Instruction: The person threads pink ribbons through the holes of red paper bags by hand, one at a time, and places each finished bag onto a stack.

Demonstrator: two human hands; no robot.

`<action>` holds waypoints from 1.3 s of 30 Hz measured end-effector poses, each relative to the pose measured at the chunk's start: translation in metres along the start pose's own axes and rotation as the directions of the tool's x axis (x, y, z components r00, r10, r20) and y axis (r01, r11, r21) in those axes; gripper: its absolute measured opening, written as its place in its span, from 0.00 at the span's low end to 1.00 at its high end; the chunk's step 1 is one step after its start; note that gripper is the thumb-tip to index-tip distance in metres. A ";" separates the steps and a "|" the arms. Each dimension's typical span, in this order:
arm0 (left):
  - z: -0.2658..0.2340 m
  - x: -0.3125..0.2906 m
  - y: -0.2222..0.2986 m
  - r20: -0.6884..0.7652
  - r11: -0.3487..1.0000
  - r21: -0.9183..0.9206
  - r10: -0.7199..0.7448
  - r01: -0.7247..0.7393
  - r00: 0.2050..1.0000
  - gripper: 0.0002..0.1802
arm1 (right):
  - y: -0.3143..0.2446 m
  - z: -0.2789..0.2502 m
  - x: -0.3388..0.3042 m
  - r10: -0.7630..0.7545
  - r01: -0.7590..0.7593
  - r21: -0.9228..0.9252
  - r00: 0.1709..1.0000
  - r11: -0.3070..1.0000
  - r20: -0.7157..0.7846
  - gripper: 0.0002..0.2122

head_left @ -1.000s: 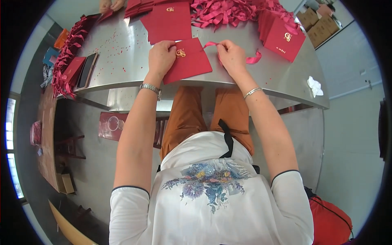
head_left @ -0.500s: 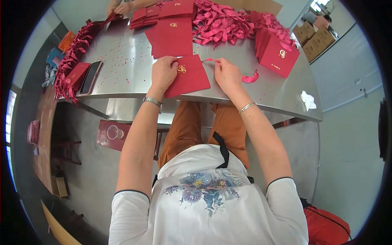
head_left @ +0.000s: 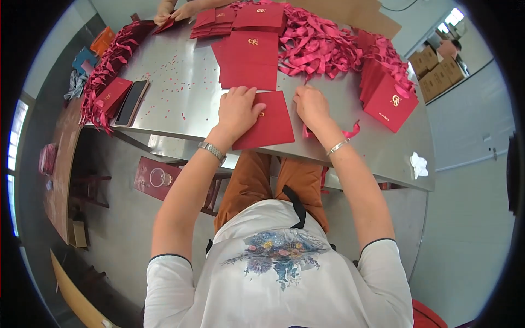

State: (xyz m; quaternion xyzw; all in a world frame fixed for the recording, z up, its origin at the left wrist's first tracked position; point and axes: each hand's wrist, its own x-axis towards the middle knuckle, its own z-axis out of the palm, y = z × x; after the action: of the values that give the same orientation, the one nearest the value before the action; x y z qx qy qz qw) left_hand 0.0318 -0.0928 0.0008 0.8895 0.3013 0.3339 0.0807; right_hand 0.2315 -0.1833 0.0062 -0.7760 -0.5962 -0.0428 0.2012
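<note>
A flat dark-red gift bag (head_left: 272, 124) with a gold emblem lies at the table's near edge. Across its upper left part rests my left hand (head_left: 238, 112), fingers stretched out and thumb apart, covering much of the emblem. To the right of the bag my right hand (head_left: 311, 104) is closed, its fingertips pinched together over the steel table. A pink-red ribbon (head_left: 351, 131) shows on both sides of my right wrist and appears to run up into that hand, though its upper part is hidden. More flat red bags (head_left: 249, 63) lie just beyond.
A heap of ribbons (head_left: 322, 46) covers the table's (head_left: 180, 101) far middle. Ribboned bags (head_left: 391, 104) stand at right, others (head_left: 117, 60) line the left edge beside a phone (head_left: 133, 103). Crumpled tissue (head_left: 419, 165) sits at right. Another person's hands (head_left: 178, 12) hold a red piece at far left.
My left hand has gone from gripping the bag's left side to lying over it. The ribbon stretch between bag and right hand no longer shows; ribbon now loops below the wrist. The view shifted.
</note>
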 end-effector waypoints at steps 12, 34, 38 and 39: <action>-0.017 0.050 -0.005 0.516 0.959 -0.158 -0.122 0.234 0.848 0.19 | -0.047 0.007 -0.020 0.137 -0.106 0.484 0.990 0.869 -0.030 0.07; -0.007 0.039 -0.024 0.556 0.857 -0.356 -0.125 0.371 0.822 0.15 | -0.078 0.013 0.001 0.024 0.008 0.234 0.991 0.972 -0.132 0.04; -0.005 0.038 -0.020 0.530 0.867 -0.339 -0.145 0.366 0.836 0.14 | -0.087 0.009 0.005 -0.056 0.056 -0.021 0.998 0.998 -0.017 0.05; -0.005 0.038 -0.019 0.523 0.859 -0.351 -0.151 0.373 0.839 0.14 | -0.089 0.007 0.008 -0.101 0.101 -0.058 0.995 0.993 -0.003 0.06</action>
State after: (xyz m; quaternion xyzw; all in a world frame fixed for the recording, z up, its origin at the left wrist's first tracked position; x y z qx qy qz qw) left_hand 0.0417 -0.0553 0.0184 0.8508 0.3106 0.1483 0.3970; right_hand 0.1490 -0.1553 0.0253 -0.7502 -0.6326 -0.0726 0.1781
